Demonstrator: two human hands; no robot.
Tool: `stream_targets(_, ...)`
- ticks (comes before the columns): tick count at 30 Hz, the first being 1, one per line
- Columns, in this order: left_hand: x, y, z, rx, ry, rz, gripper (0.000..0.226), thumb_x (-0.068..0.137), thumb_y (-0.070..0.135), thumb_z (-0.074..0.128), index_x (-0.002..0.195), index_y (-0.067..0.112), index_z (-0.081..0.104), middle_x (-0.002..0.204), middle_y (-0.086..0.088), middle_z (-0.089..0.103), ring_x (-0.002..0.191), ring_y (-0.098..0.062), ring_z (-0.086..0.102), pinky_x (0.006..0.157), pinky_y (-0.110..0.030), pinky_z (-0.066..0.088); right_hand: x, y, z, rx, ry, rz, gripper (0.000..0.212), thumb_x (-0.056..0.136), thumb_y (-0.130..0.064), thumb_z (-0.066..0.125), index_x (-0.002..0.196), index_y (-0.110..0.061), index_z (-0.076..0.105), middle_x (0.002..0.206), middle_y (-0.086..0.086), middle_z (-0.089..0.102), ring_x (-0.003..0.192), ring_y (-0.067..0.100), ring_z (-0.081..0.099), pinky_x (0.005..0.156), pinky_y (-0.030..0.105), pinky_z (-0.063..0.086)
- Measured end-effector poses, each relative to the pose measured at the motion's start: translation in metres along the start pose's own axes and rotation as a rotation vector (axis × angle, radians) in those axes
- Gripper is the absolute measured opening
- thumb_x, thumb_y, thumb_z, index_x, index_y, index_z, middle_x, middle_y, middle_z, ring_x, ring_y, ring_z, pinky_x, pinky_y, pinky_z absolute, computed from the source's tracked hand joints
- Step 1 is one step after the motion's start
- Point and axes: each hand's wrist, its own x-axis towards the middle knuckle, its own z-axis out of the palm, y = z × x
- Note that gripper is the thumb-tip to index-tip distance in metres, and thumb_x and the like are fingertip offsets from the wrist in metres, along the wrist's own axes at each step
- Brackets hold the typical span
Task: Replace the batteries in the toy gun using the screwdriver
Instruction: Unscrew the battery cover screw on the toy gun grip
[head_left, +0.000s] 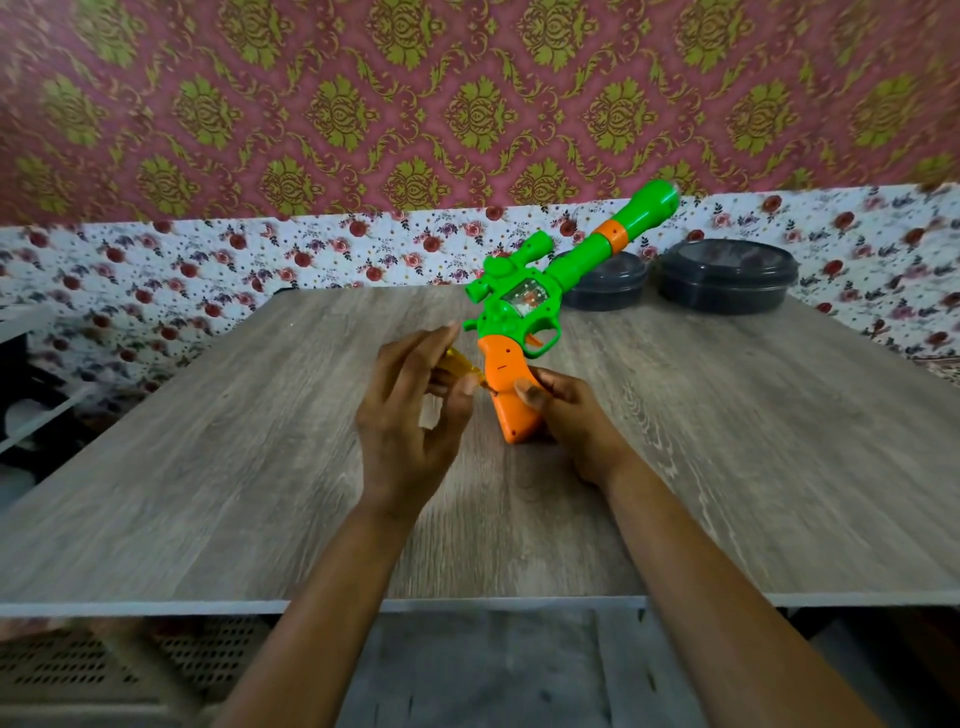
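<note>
The green toy gun (524, 291) with an orange grip stands tilted over the middle of the wooden table (208, 467), barrel pointing up and to the right. My right hand (571, 415) grips the orange handle from the right side, its base resting on the table. My left hand (410, 405) holds a screwdriver with a translucent yellow handle (460, 364). The screwdriver tip meets the left side of the orange grip. Most of the screwdriver shaft is hidden by my fingers.
Two dark round lidded containers (727, 275) sit at the table's far right edge, just behind the gun barrel. A floral-covered wall runs behind the table. A white shelf unit (31, 415) stands to the left, and a perforated surface lies below the table's near edge.
</note>
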Motion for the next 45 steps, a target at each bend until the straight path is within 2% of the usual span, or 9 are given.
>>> stream_targets(8,0.0005,-0.0006,-0.0003,0.081,-0.011,0.053,0.03,0.091,0.008,0.052,0.119,0.001,0.059,0.101,-0.007,0.06,0.082,0.001,0.052,0.073,-0.004,0.041,0.0012,0.0011,-0.0001,-0.017,-0.001,-0.003,0.029,0.095,-0.014,0.047,0.123,-0.009,0.056,0.094,0.003,0.063,0.074,0.007,0.06,0.057,0.016,0.053)
stream_targets(15,0.0013,-0.0024,-0.0009,-0.051,0.054,-0.107,0.027,0.08,0.022,0.07,0.086,0.001,0.055,0.098,-0.003,0.051,0.074,0.008,0.053,0.063,-0.007,0.045,0.0004,0.0018,-0.0011,-0.004,-0.019,-0.018,0.028,0.095,-0.013,0.046,0.121,-0.01,0.056,0.083,-0.002,0.062,0.068,0.005,0.059,0.056,0.018,0.052)
stream_targets(19,-0.0007,0.001,-0.0007,-0.071,0.032,-0.14,0.026,0.08,0.022,0.07,0.093,0.015,0.047,0.08,0.0,0.056,0.066,-0.003,0.056,0.06,-0.008,0.045,0.0005,0.0028,-0.0019,0.008,-0.028,-0.026,0.025,0.095,-0.012,0.046,0.118,-0.014,0.057,0.083,-0.002,0.062,0.062,-0.002,0.06,0.057,0.018,0.053)
stream_targets(24,-0.0003,-0.001,-0.0001,-0.02,-0.066,-0.122,0.023,0.088,0.022,0.06,0.103,0.004,0.062,0.095,-0.004,0.056,0.077,0.008,0.055,0.063,-0.008,0.045,0.0007,0.0032,-0.0012,-0.006,-0.016,-0.022,0.029,0.095,-0.013,0.047,0.121,-0.007,0.057,0.082,-0.002,0.062,0.064,0.0,0.06,0.059,0.018,0.052)
stream_targets(30,0.0006,0.0,-0.0018,-0.114,-0.114,-0.132,0.043,0.085,0.011,0.034,0.125,0.007,0.051,0.107,-0.014,0.058,0.077,-0.02,0.062,0.067,-0.018,0.051,0.0021,0.0029,-0.0009,-0.008,-0.005,-0.012,0.03,0.095,-0.014,0.047,0.123,-0.008,0.056,0.085,-0.003,0.062,0.07,0.004,0.059,0.058,0.017,0.053)
stream_targets(33,0.0024,-0.0001,-0.0015,-0.048,-0.095,-0.13,0.04,0.093,0.013,0.035,0.127,0.0,0.05,0.102,-0.011,0.059,0.076,-0.022,0.063,0.067,-0.026,0.053,0.0034,0.004,-0.0013,-0.021,0.003,-0.005,0.029,0.095,-0.014,0.048,0.122,-0.009,0.057,0.083,-0.005,0.063,0.062,-0.005,0.061,0.058,0.016,0.053)
stream_targets(35,0.0034,-0.0001,-0.0018,-0.013,-0.095,-0.133,0.039,0.094,0.015,0.037,0.128,0.001,0.051,0.098,-0.008,0.059,0.075,-0.013,0.062,0.065,-0.019,0.049,0.0031,0.0039,-0.0017,-0.029,0.004,-0.007,0.029,0.095,-0.015,0.048,0.121,-0.009,0.058,0.083,-0.005,0.063,0.062,-0.006,0.061,0.059,0.016,0.053)
stream_targets(39,0.0026,0.0005,-0.0026,-0.015,-0.059,-0.167,0.029,0.091,0.021,0.052,0.116,0.005,0.058,0.093,-0.001,0.059,0.075,0.01,0.055,0.065,-0.003,0.041,0.0021,0.0025,-0.0018,-0.035,0.007,-0.008,0.028,0.095,-0.015,0.047,0.121,-0.011,0.058,0.082,-0.007,0.062,0.063,-0.005,0.06,0.06,0.016,0.052)
stream_targets(45,0.0016,-0.0037,-0.0013,-0.065,0.009,-0.179,0.027,0.081,0.028,0.068,0.085,0.004,0.057,0.085,-0.007,0.058,0.068,0.001,0.054,0.06,-0.009,0.045,0.0014,0.0021,-0.0007,-0.025,-0.008,-0.01,0.029,0.095,-0.016,0.048,0.122,-0.011,0.057,0.084,-0.006,0.063,0.067,-0.002,0.06,0.06,0.017,0.052)
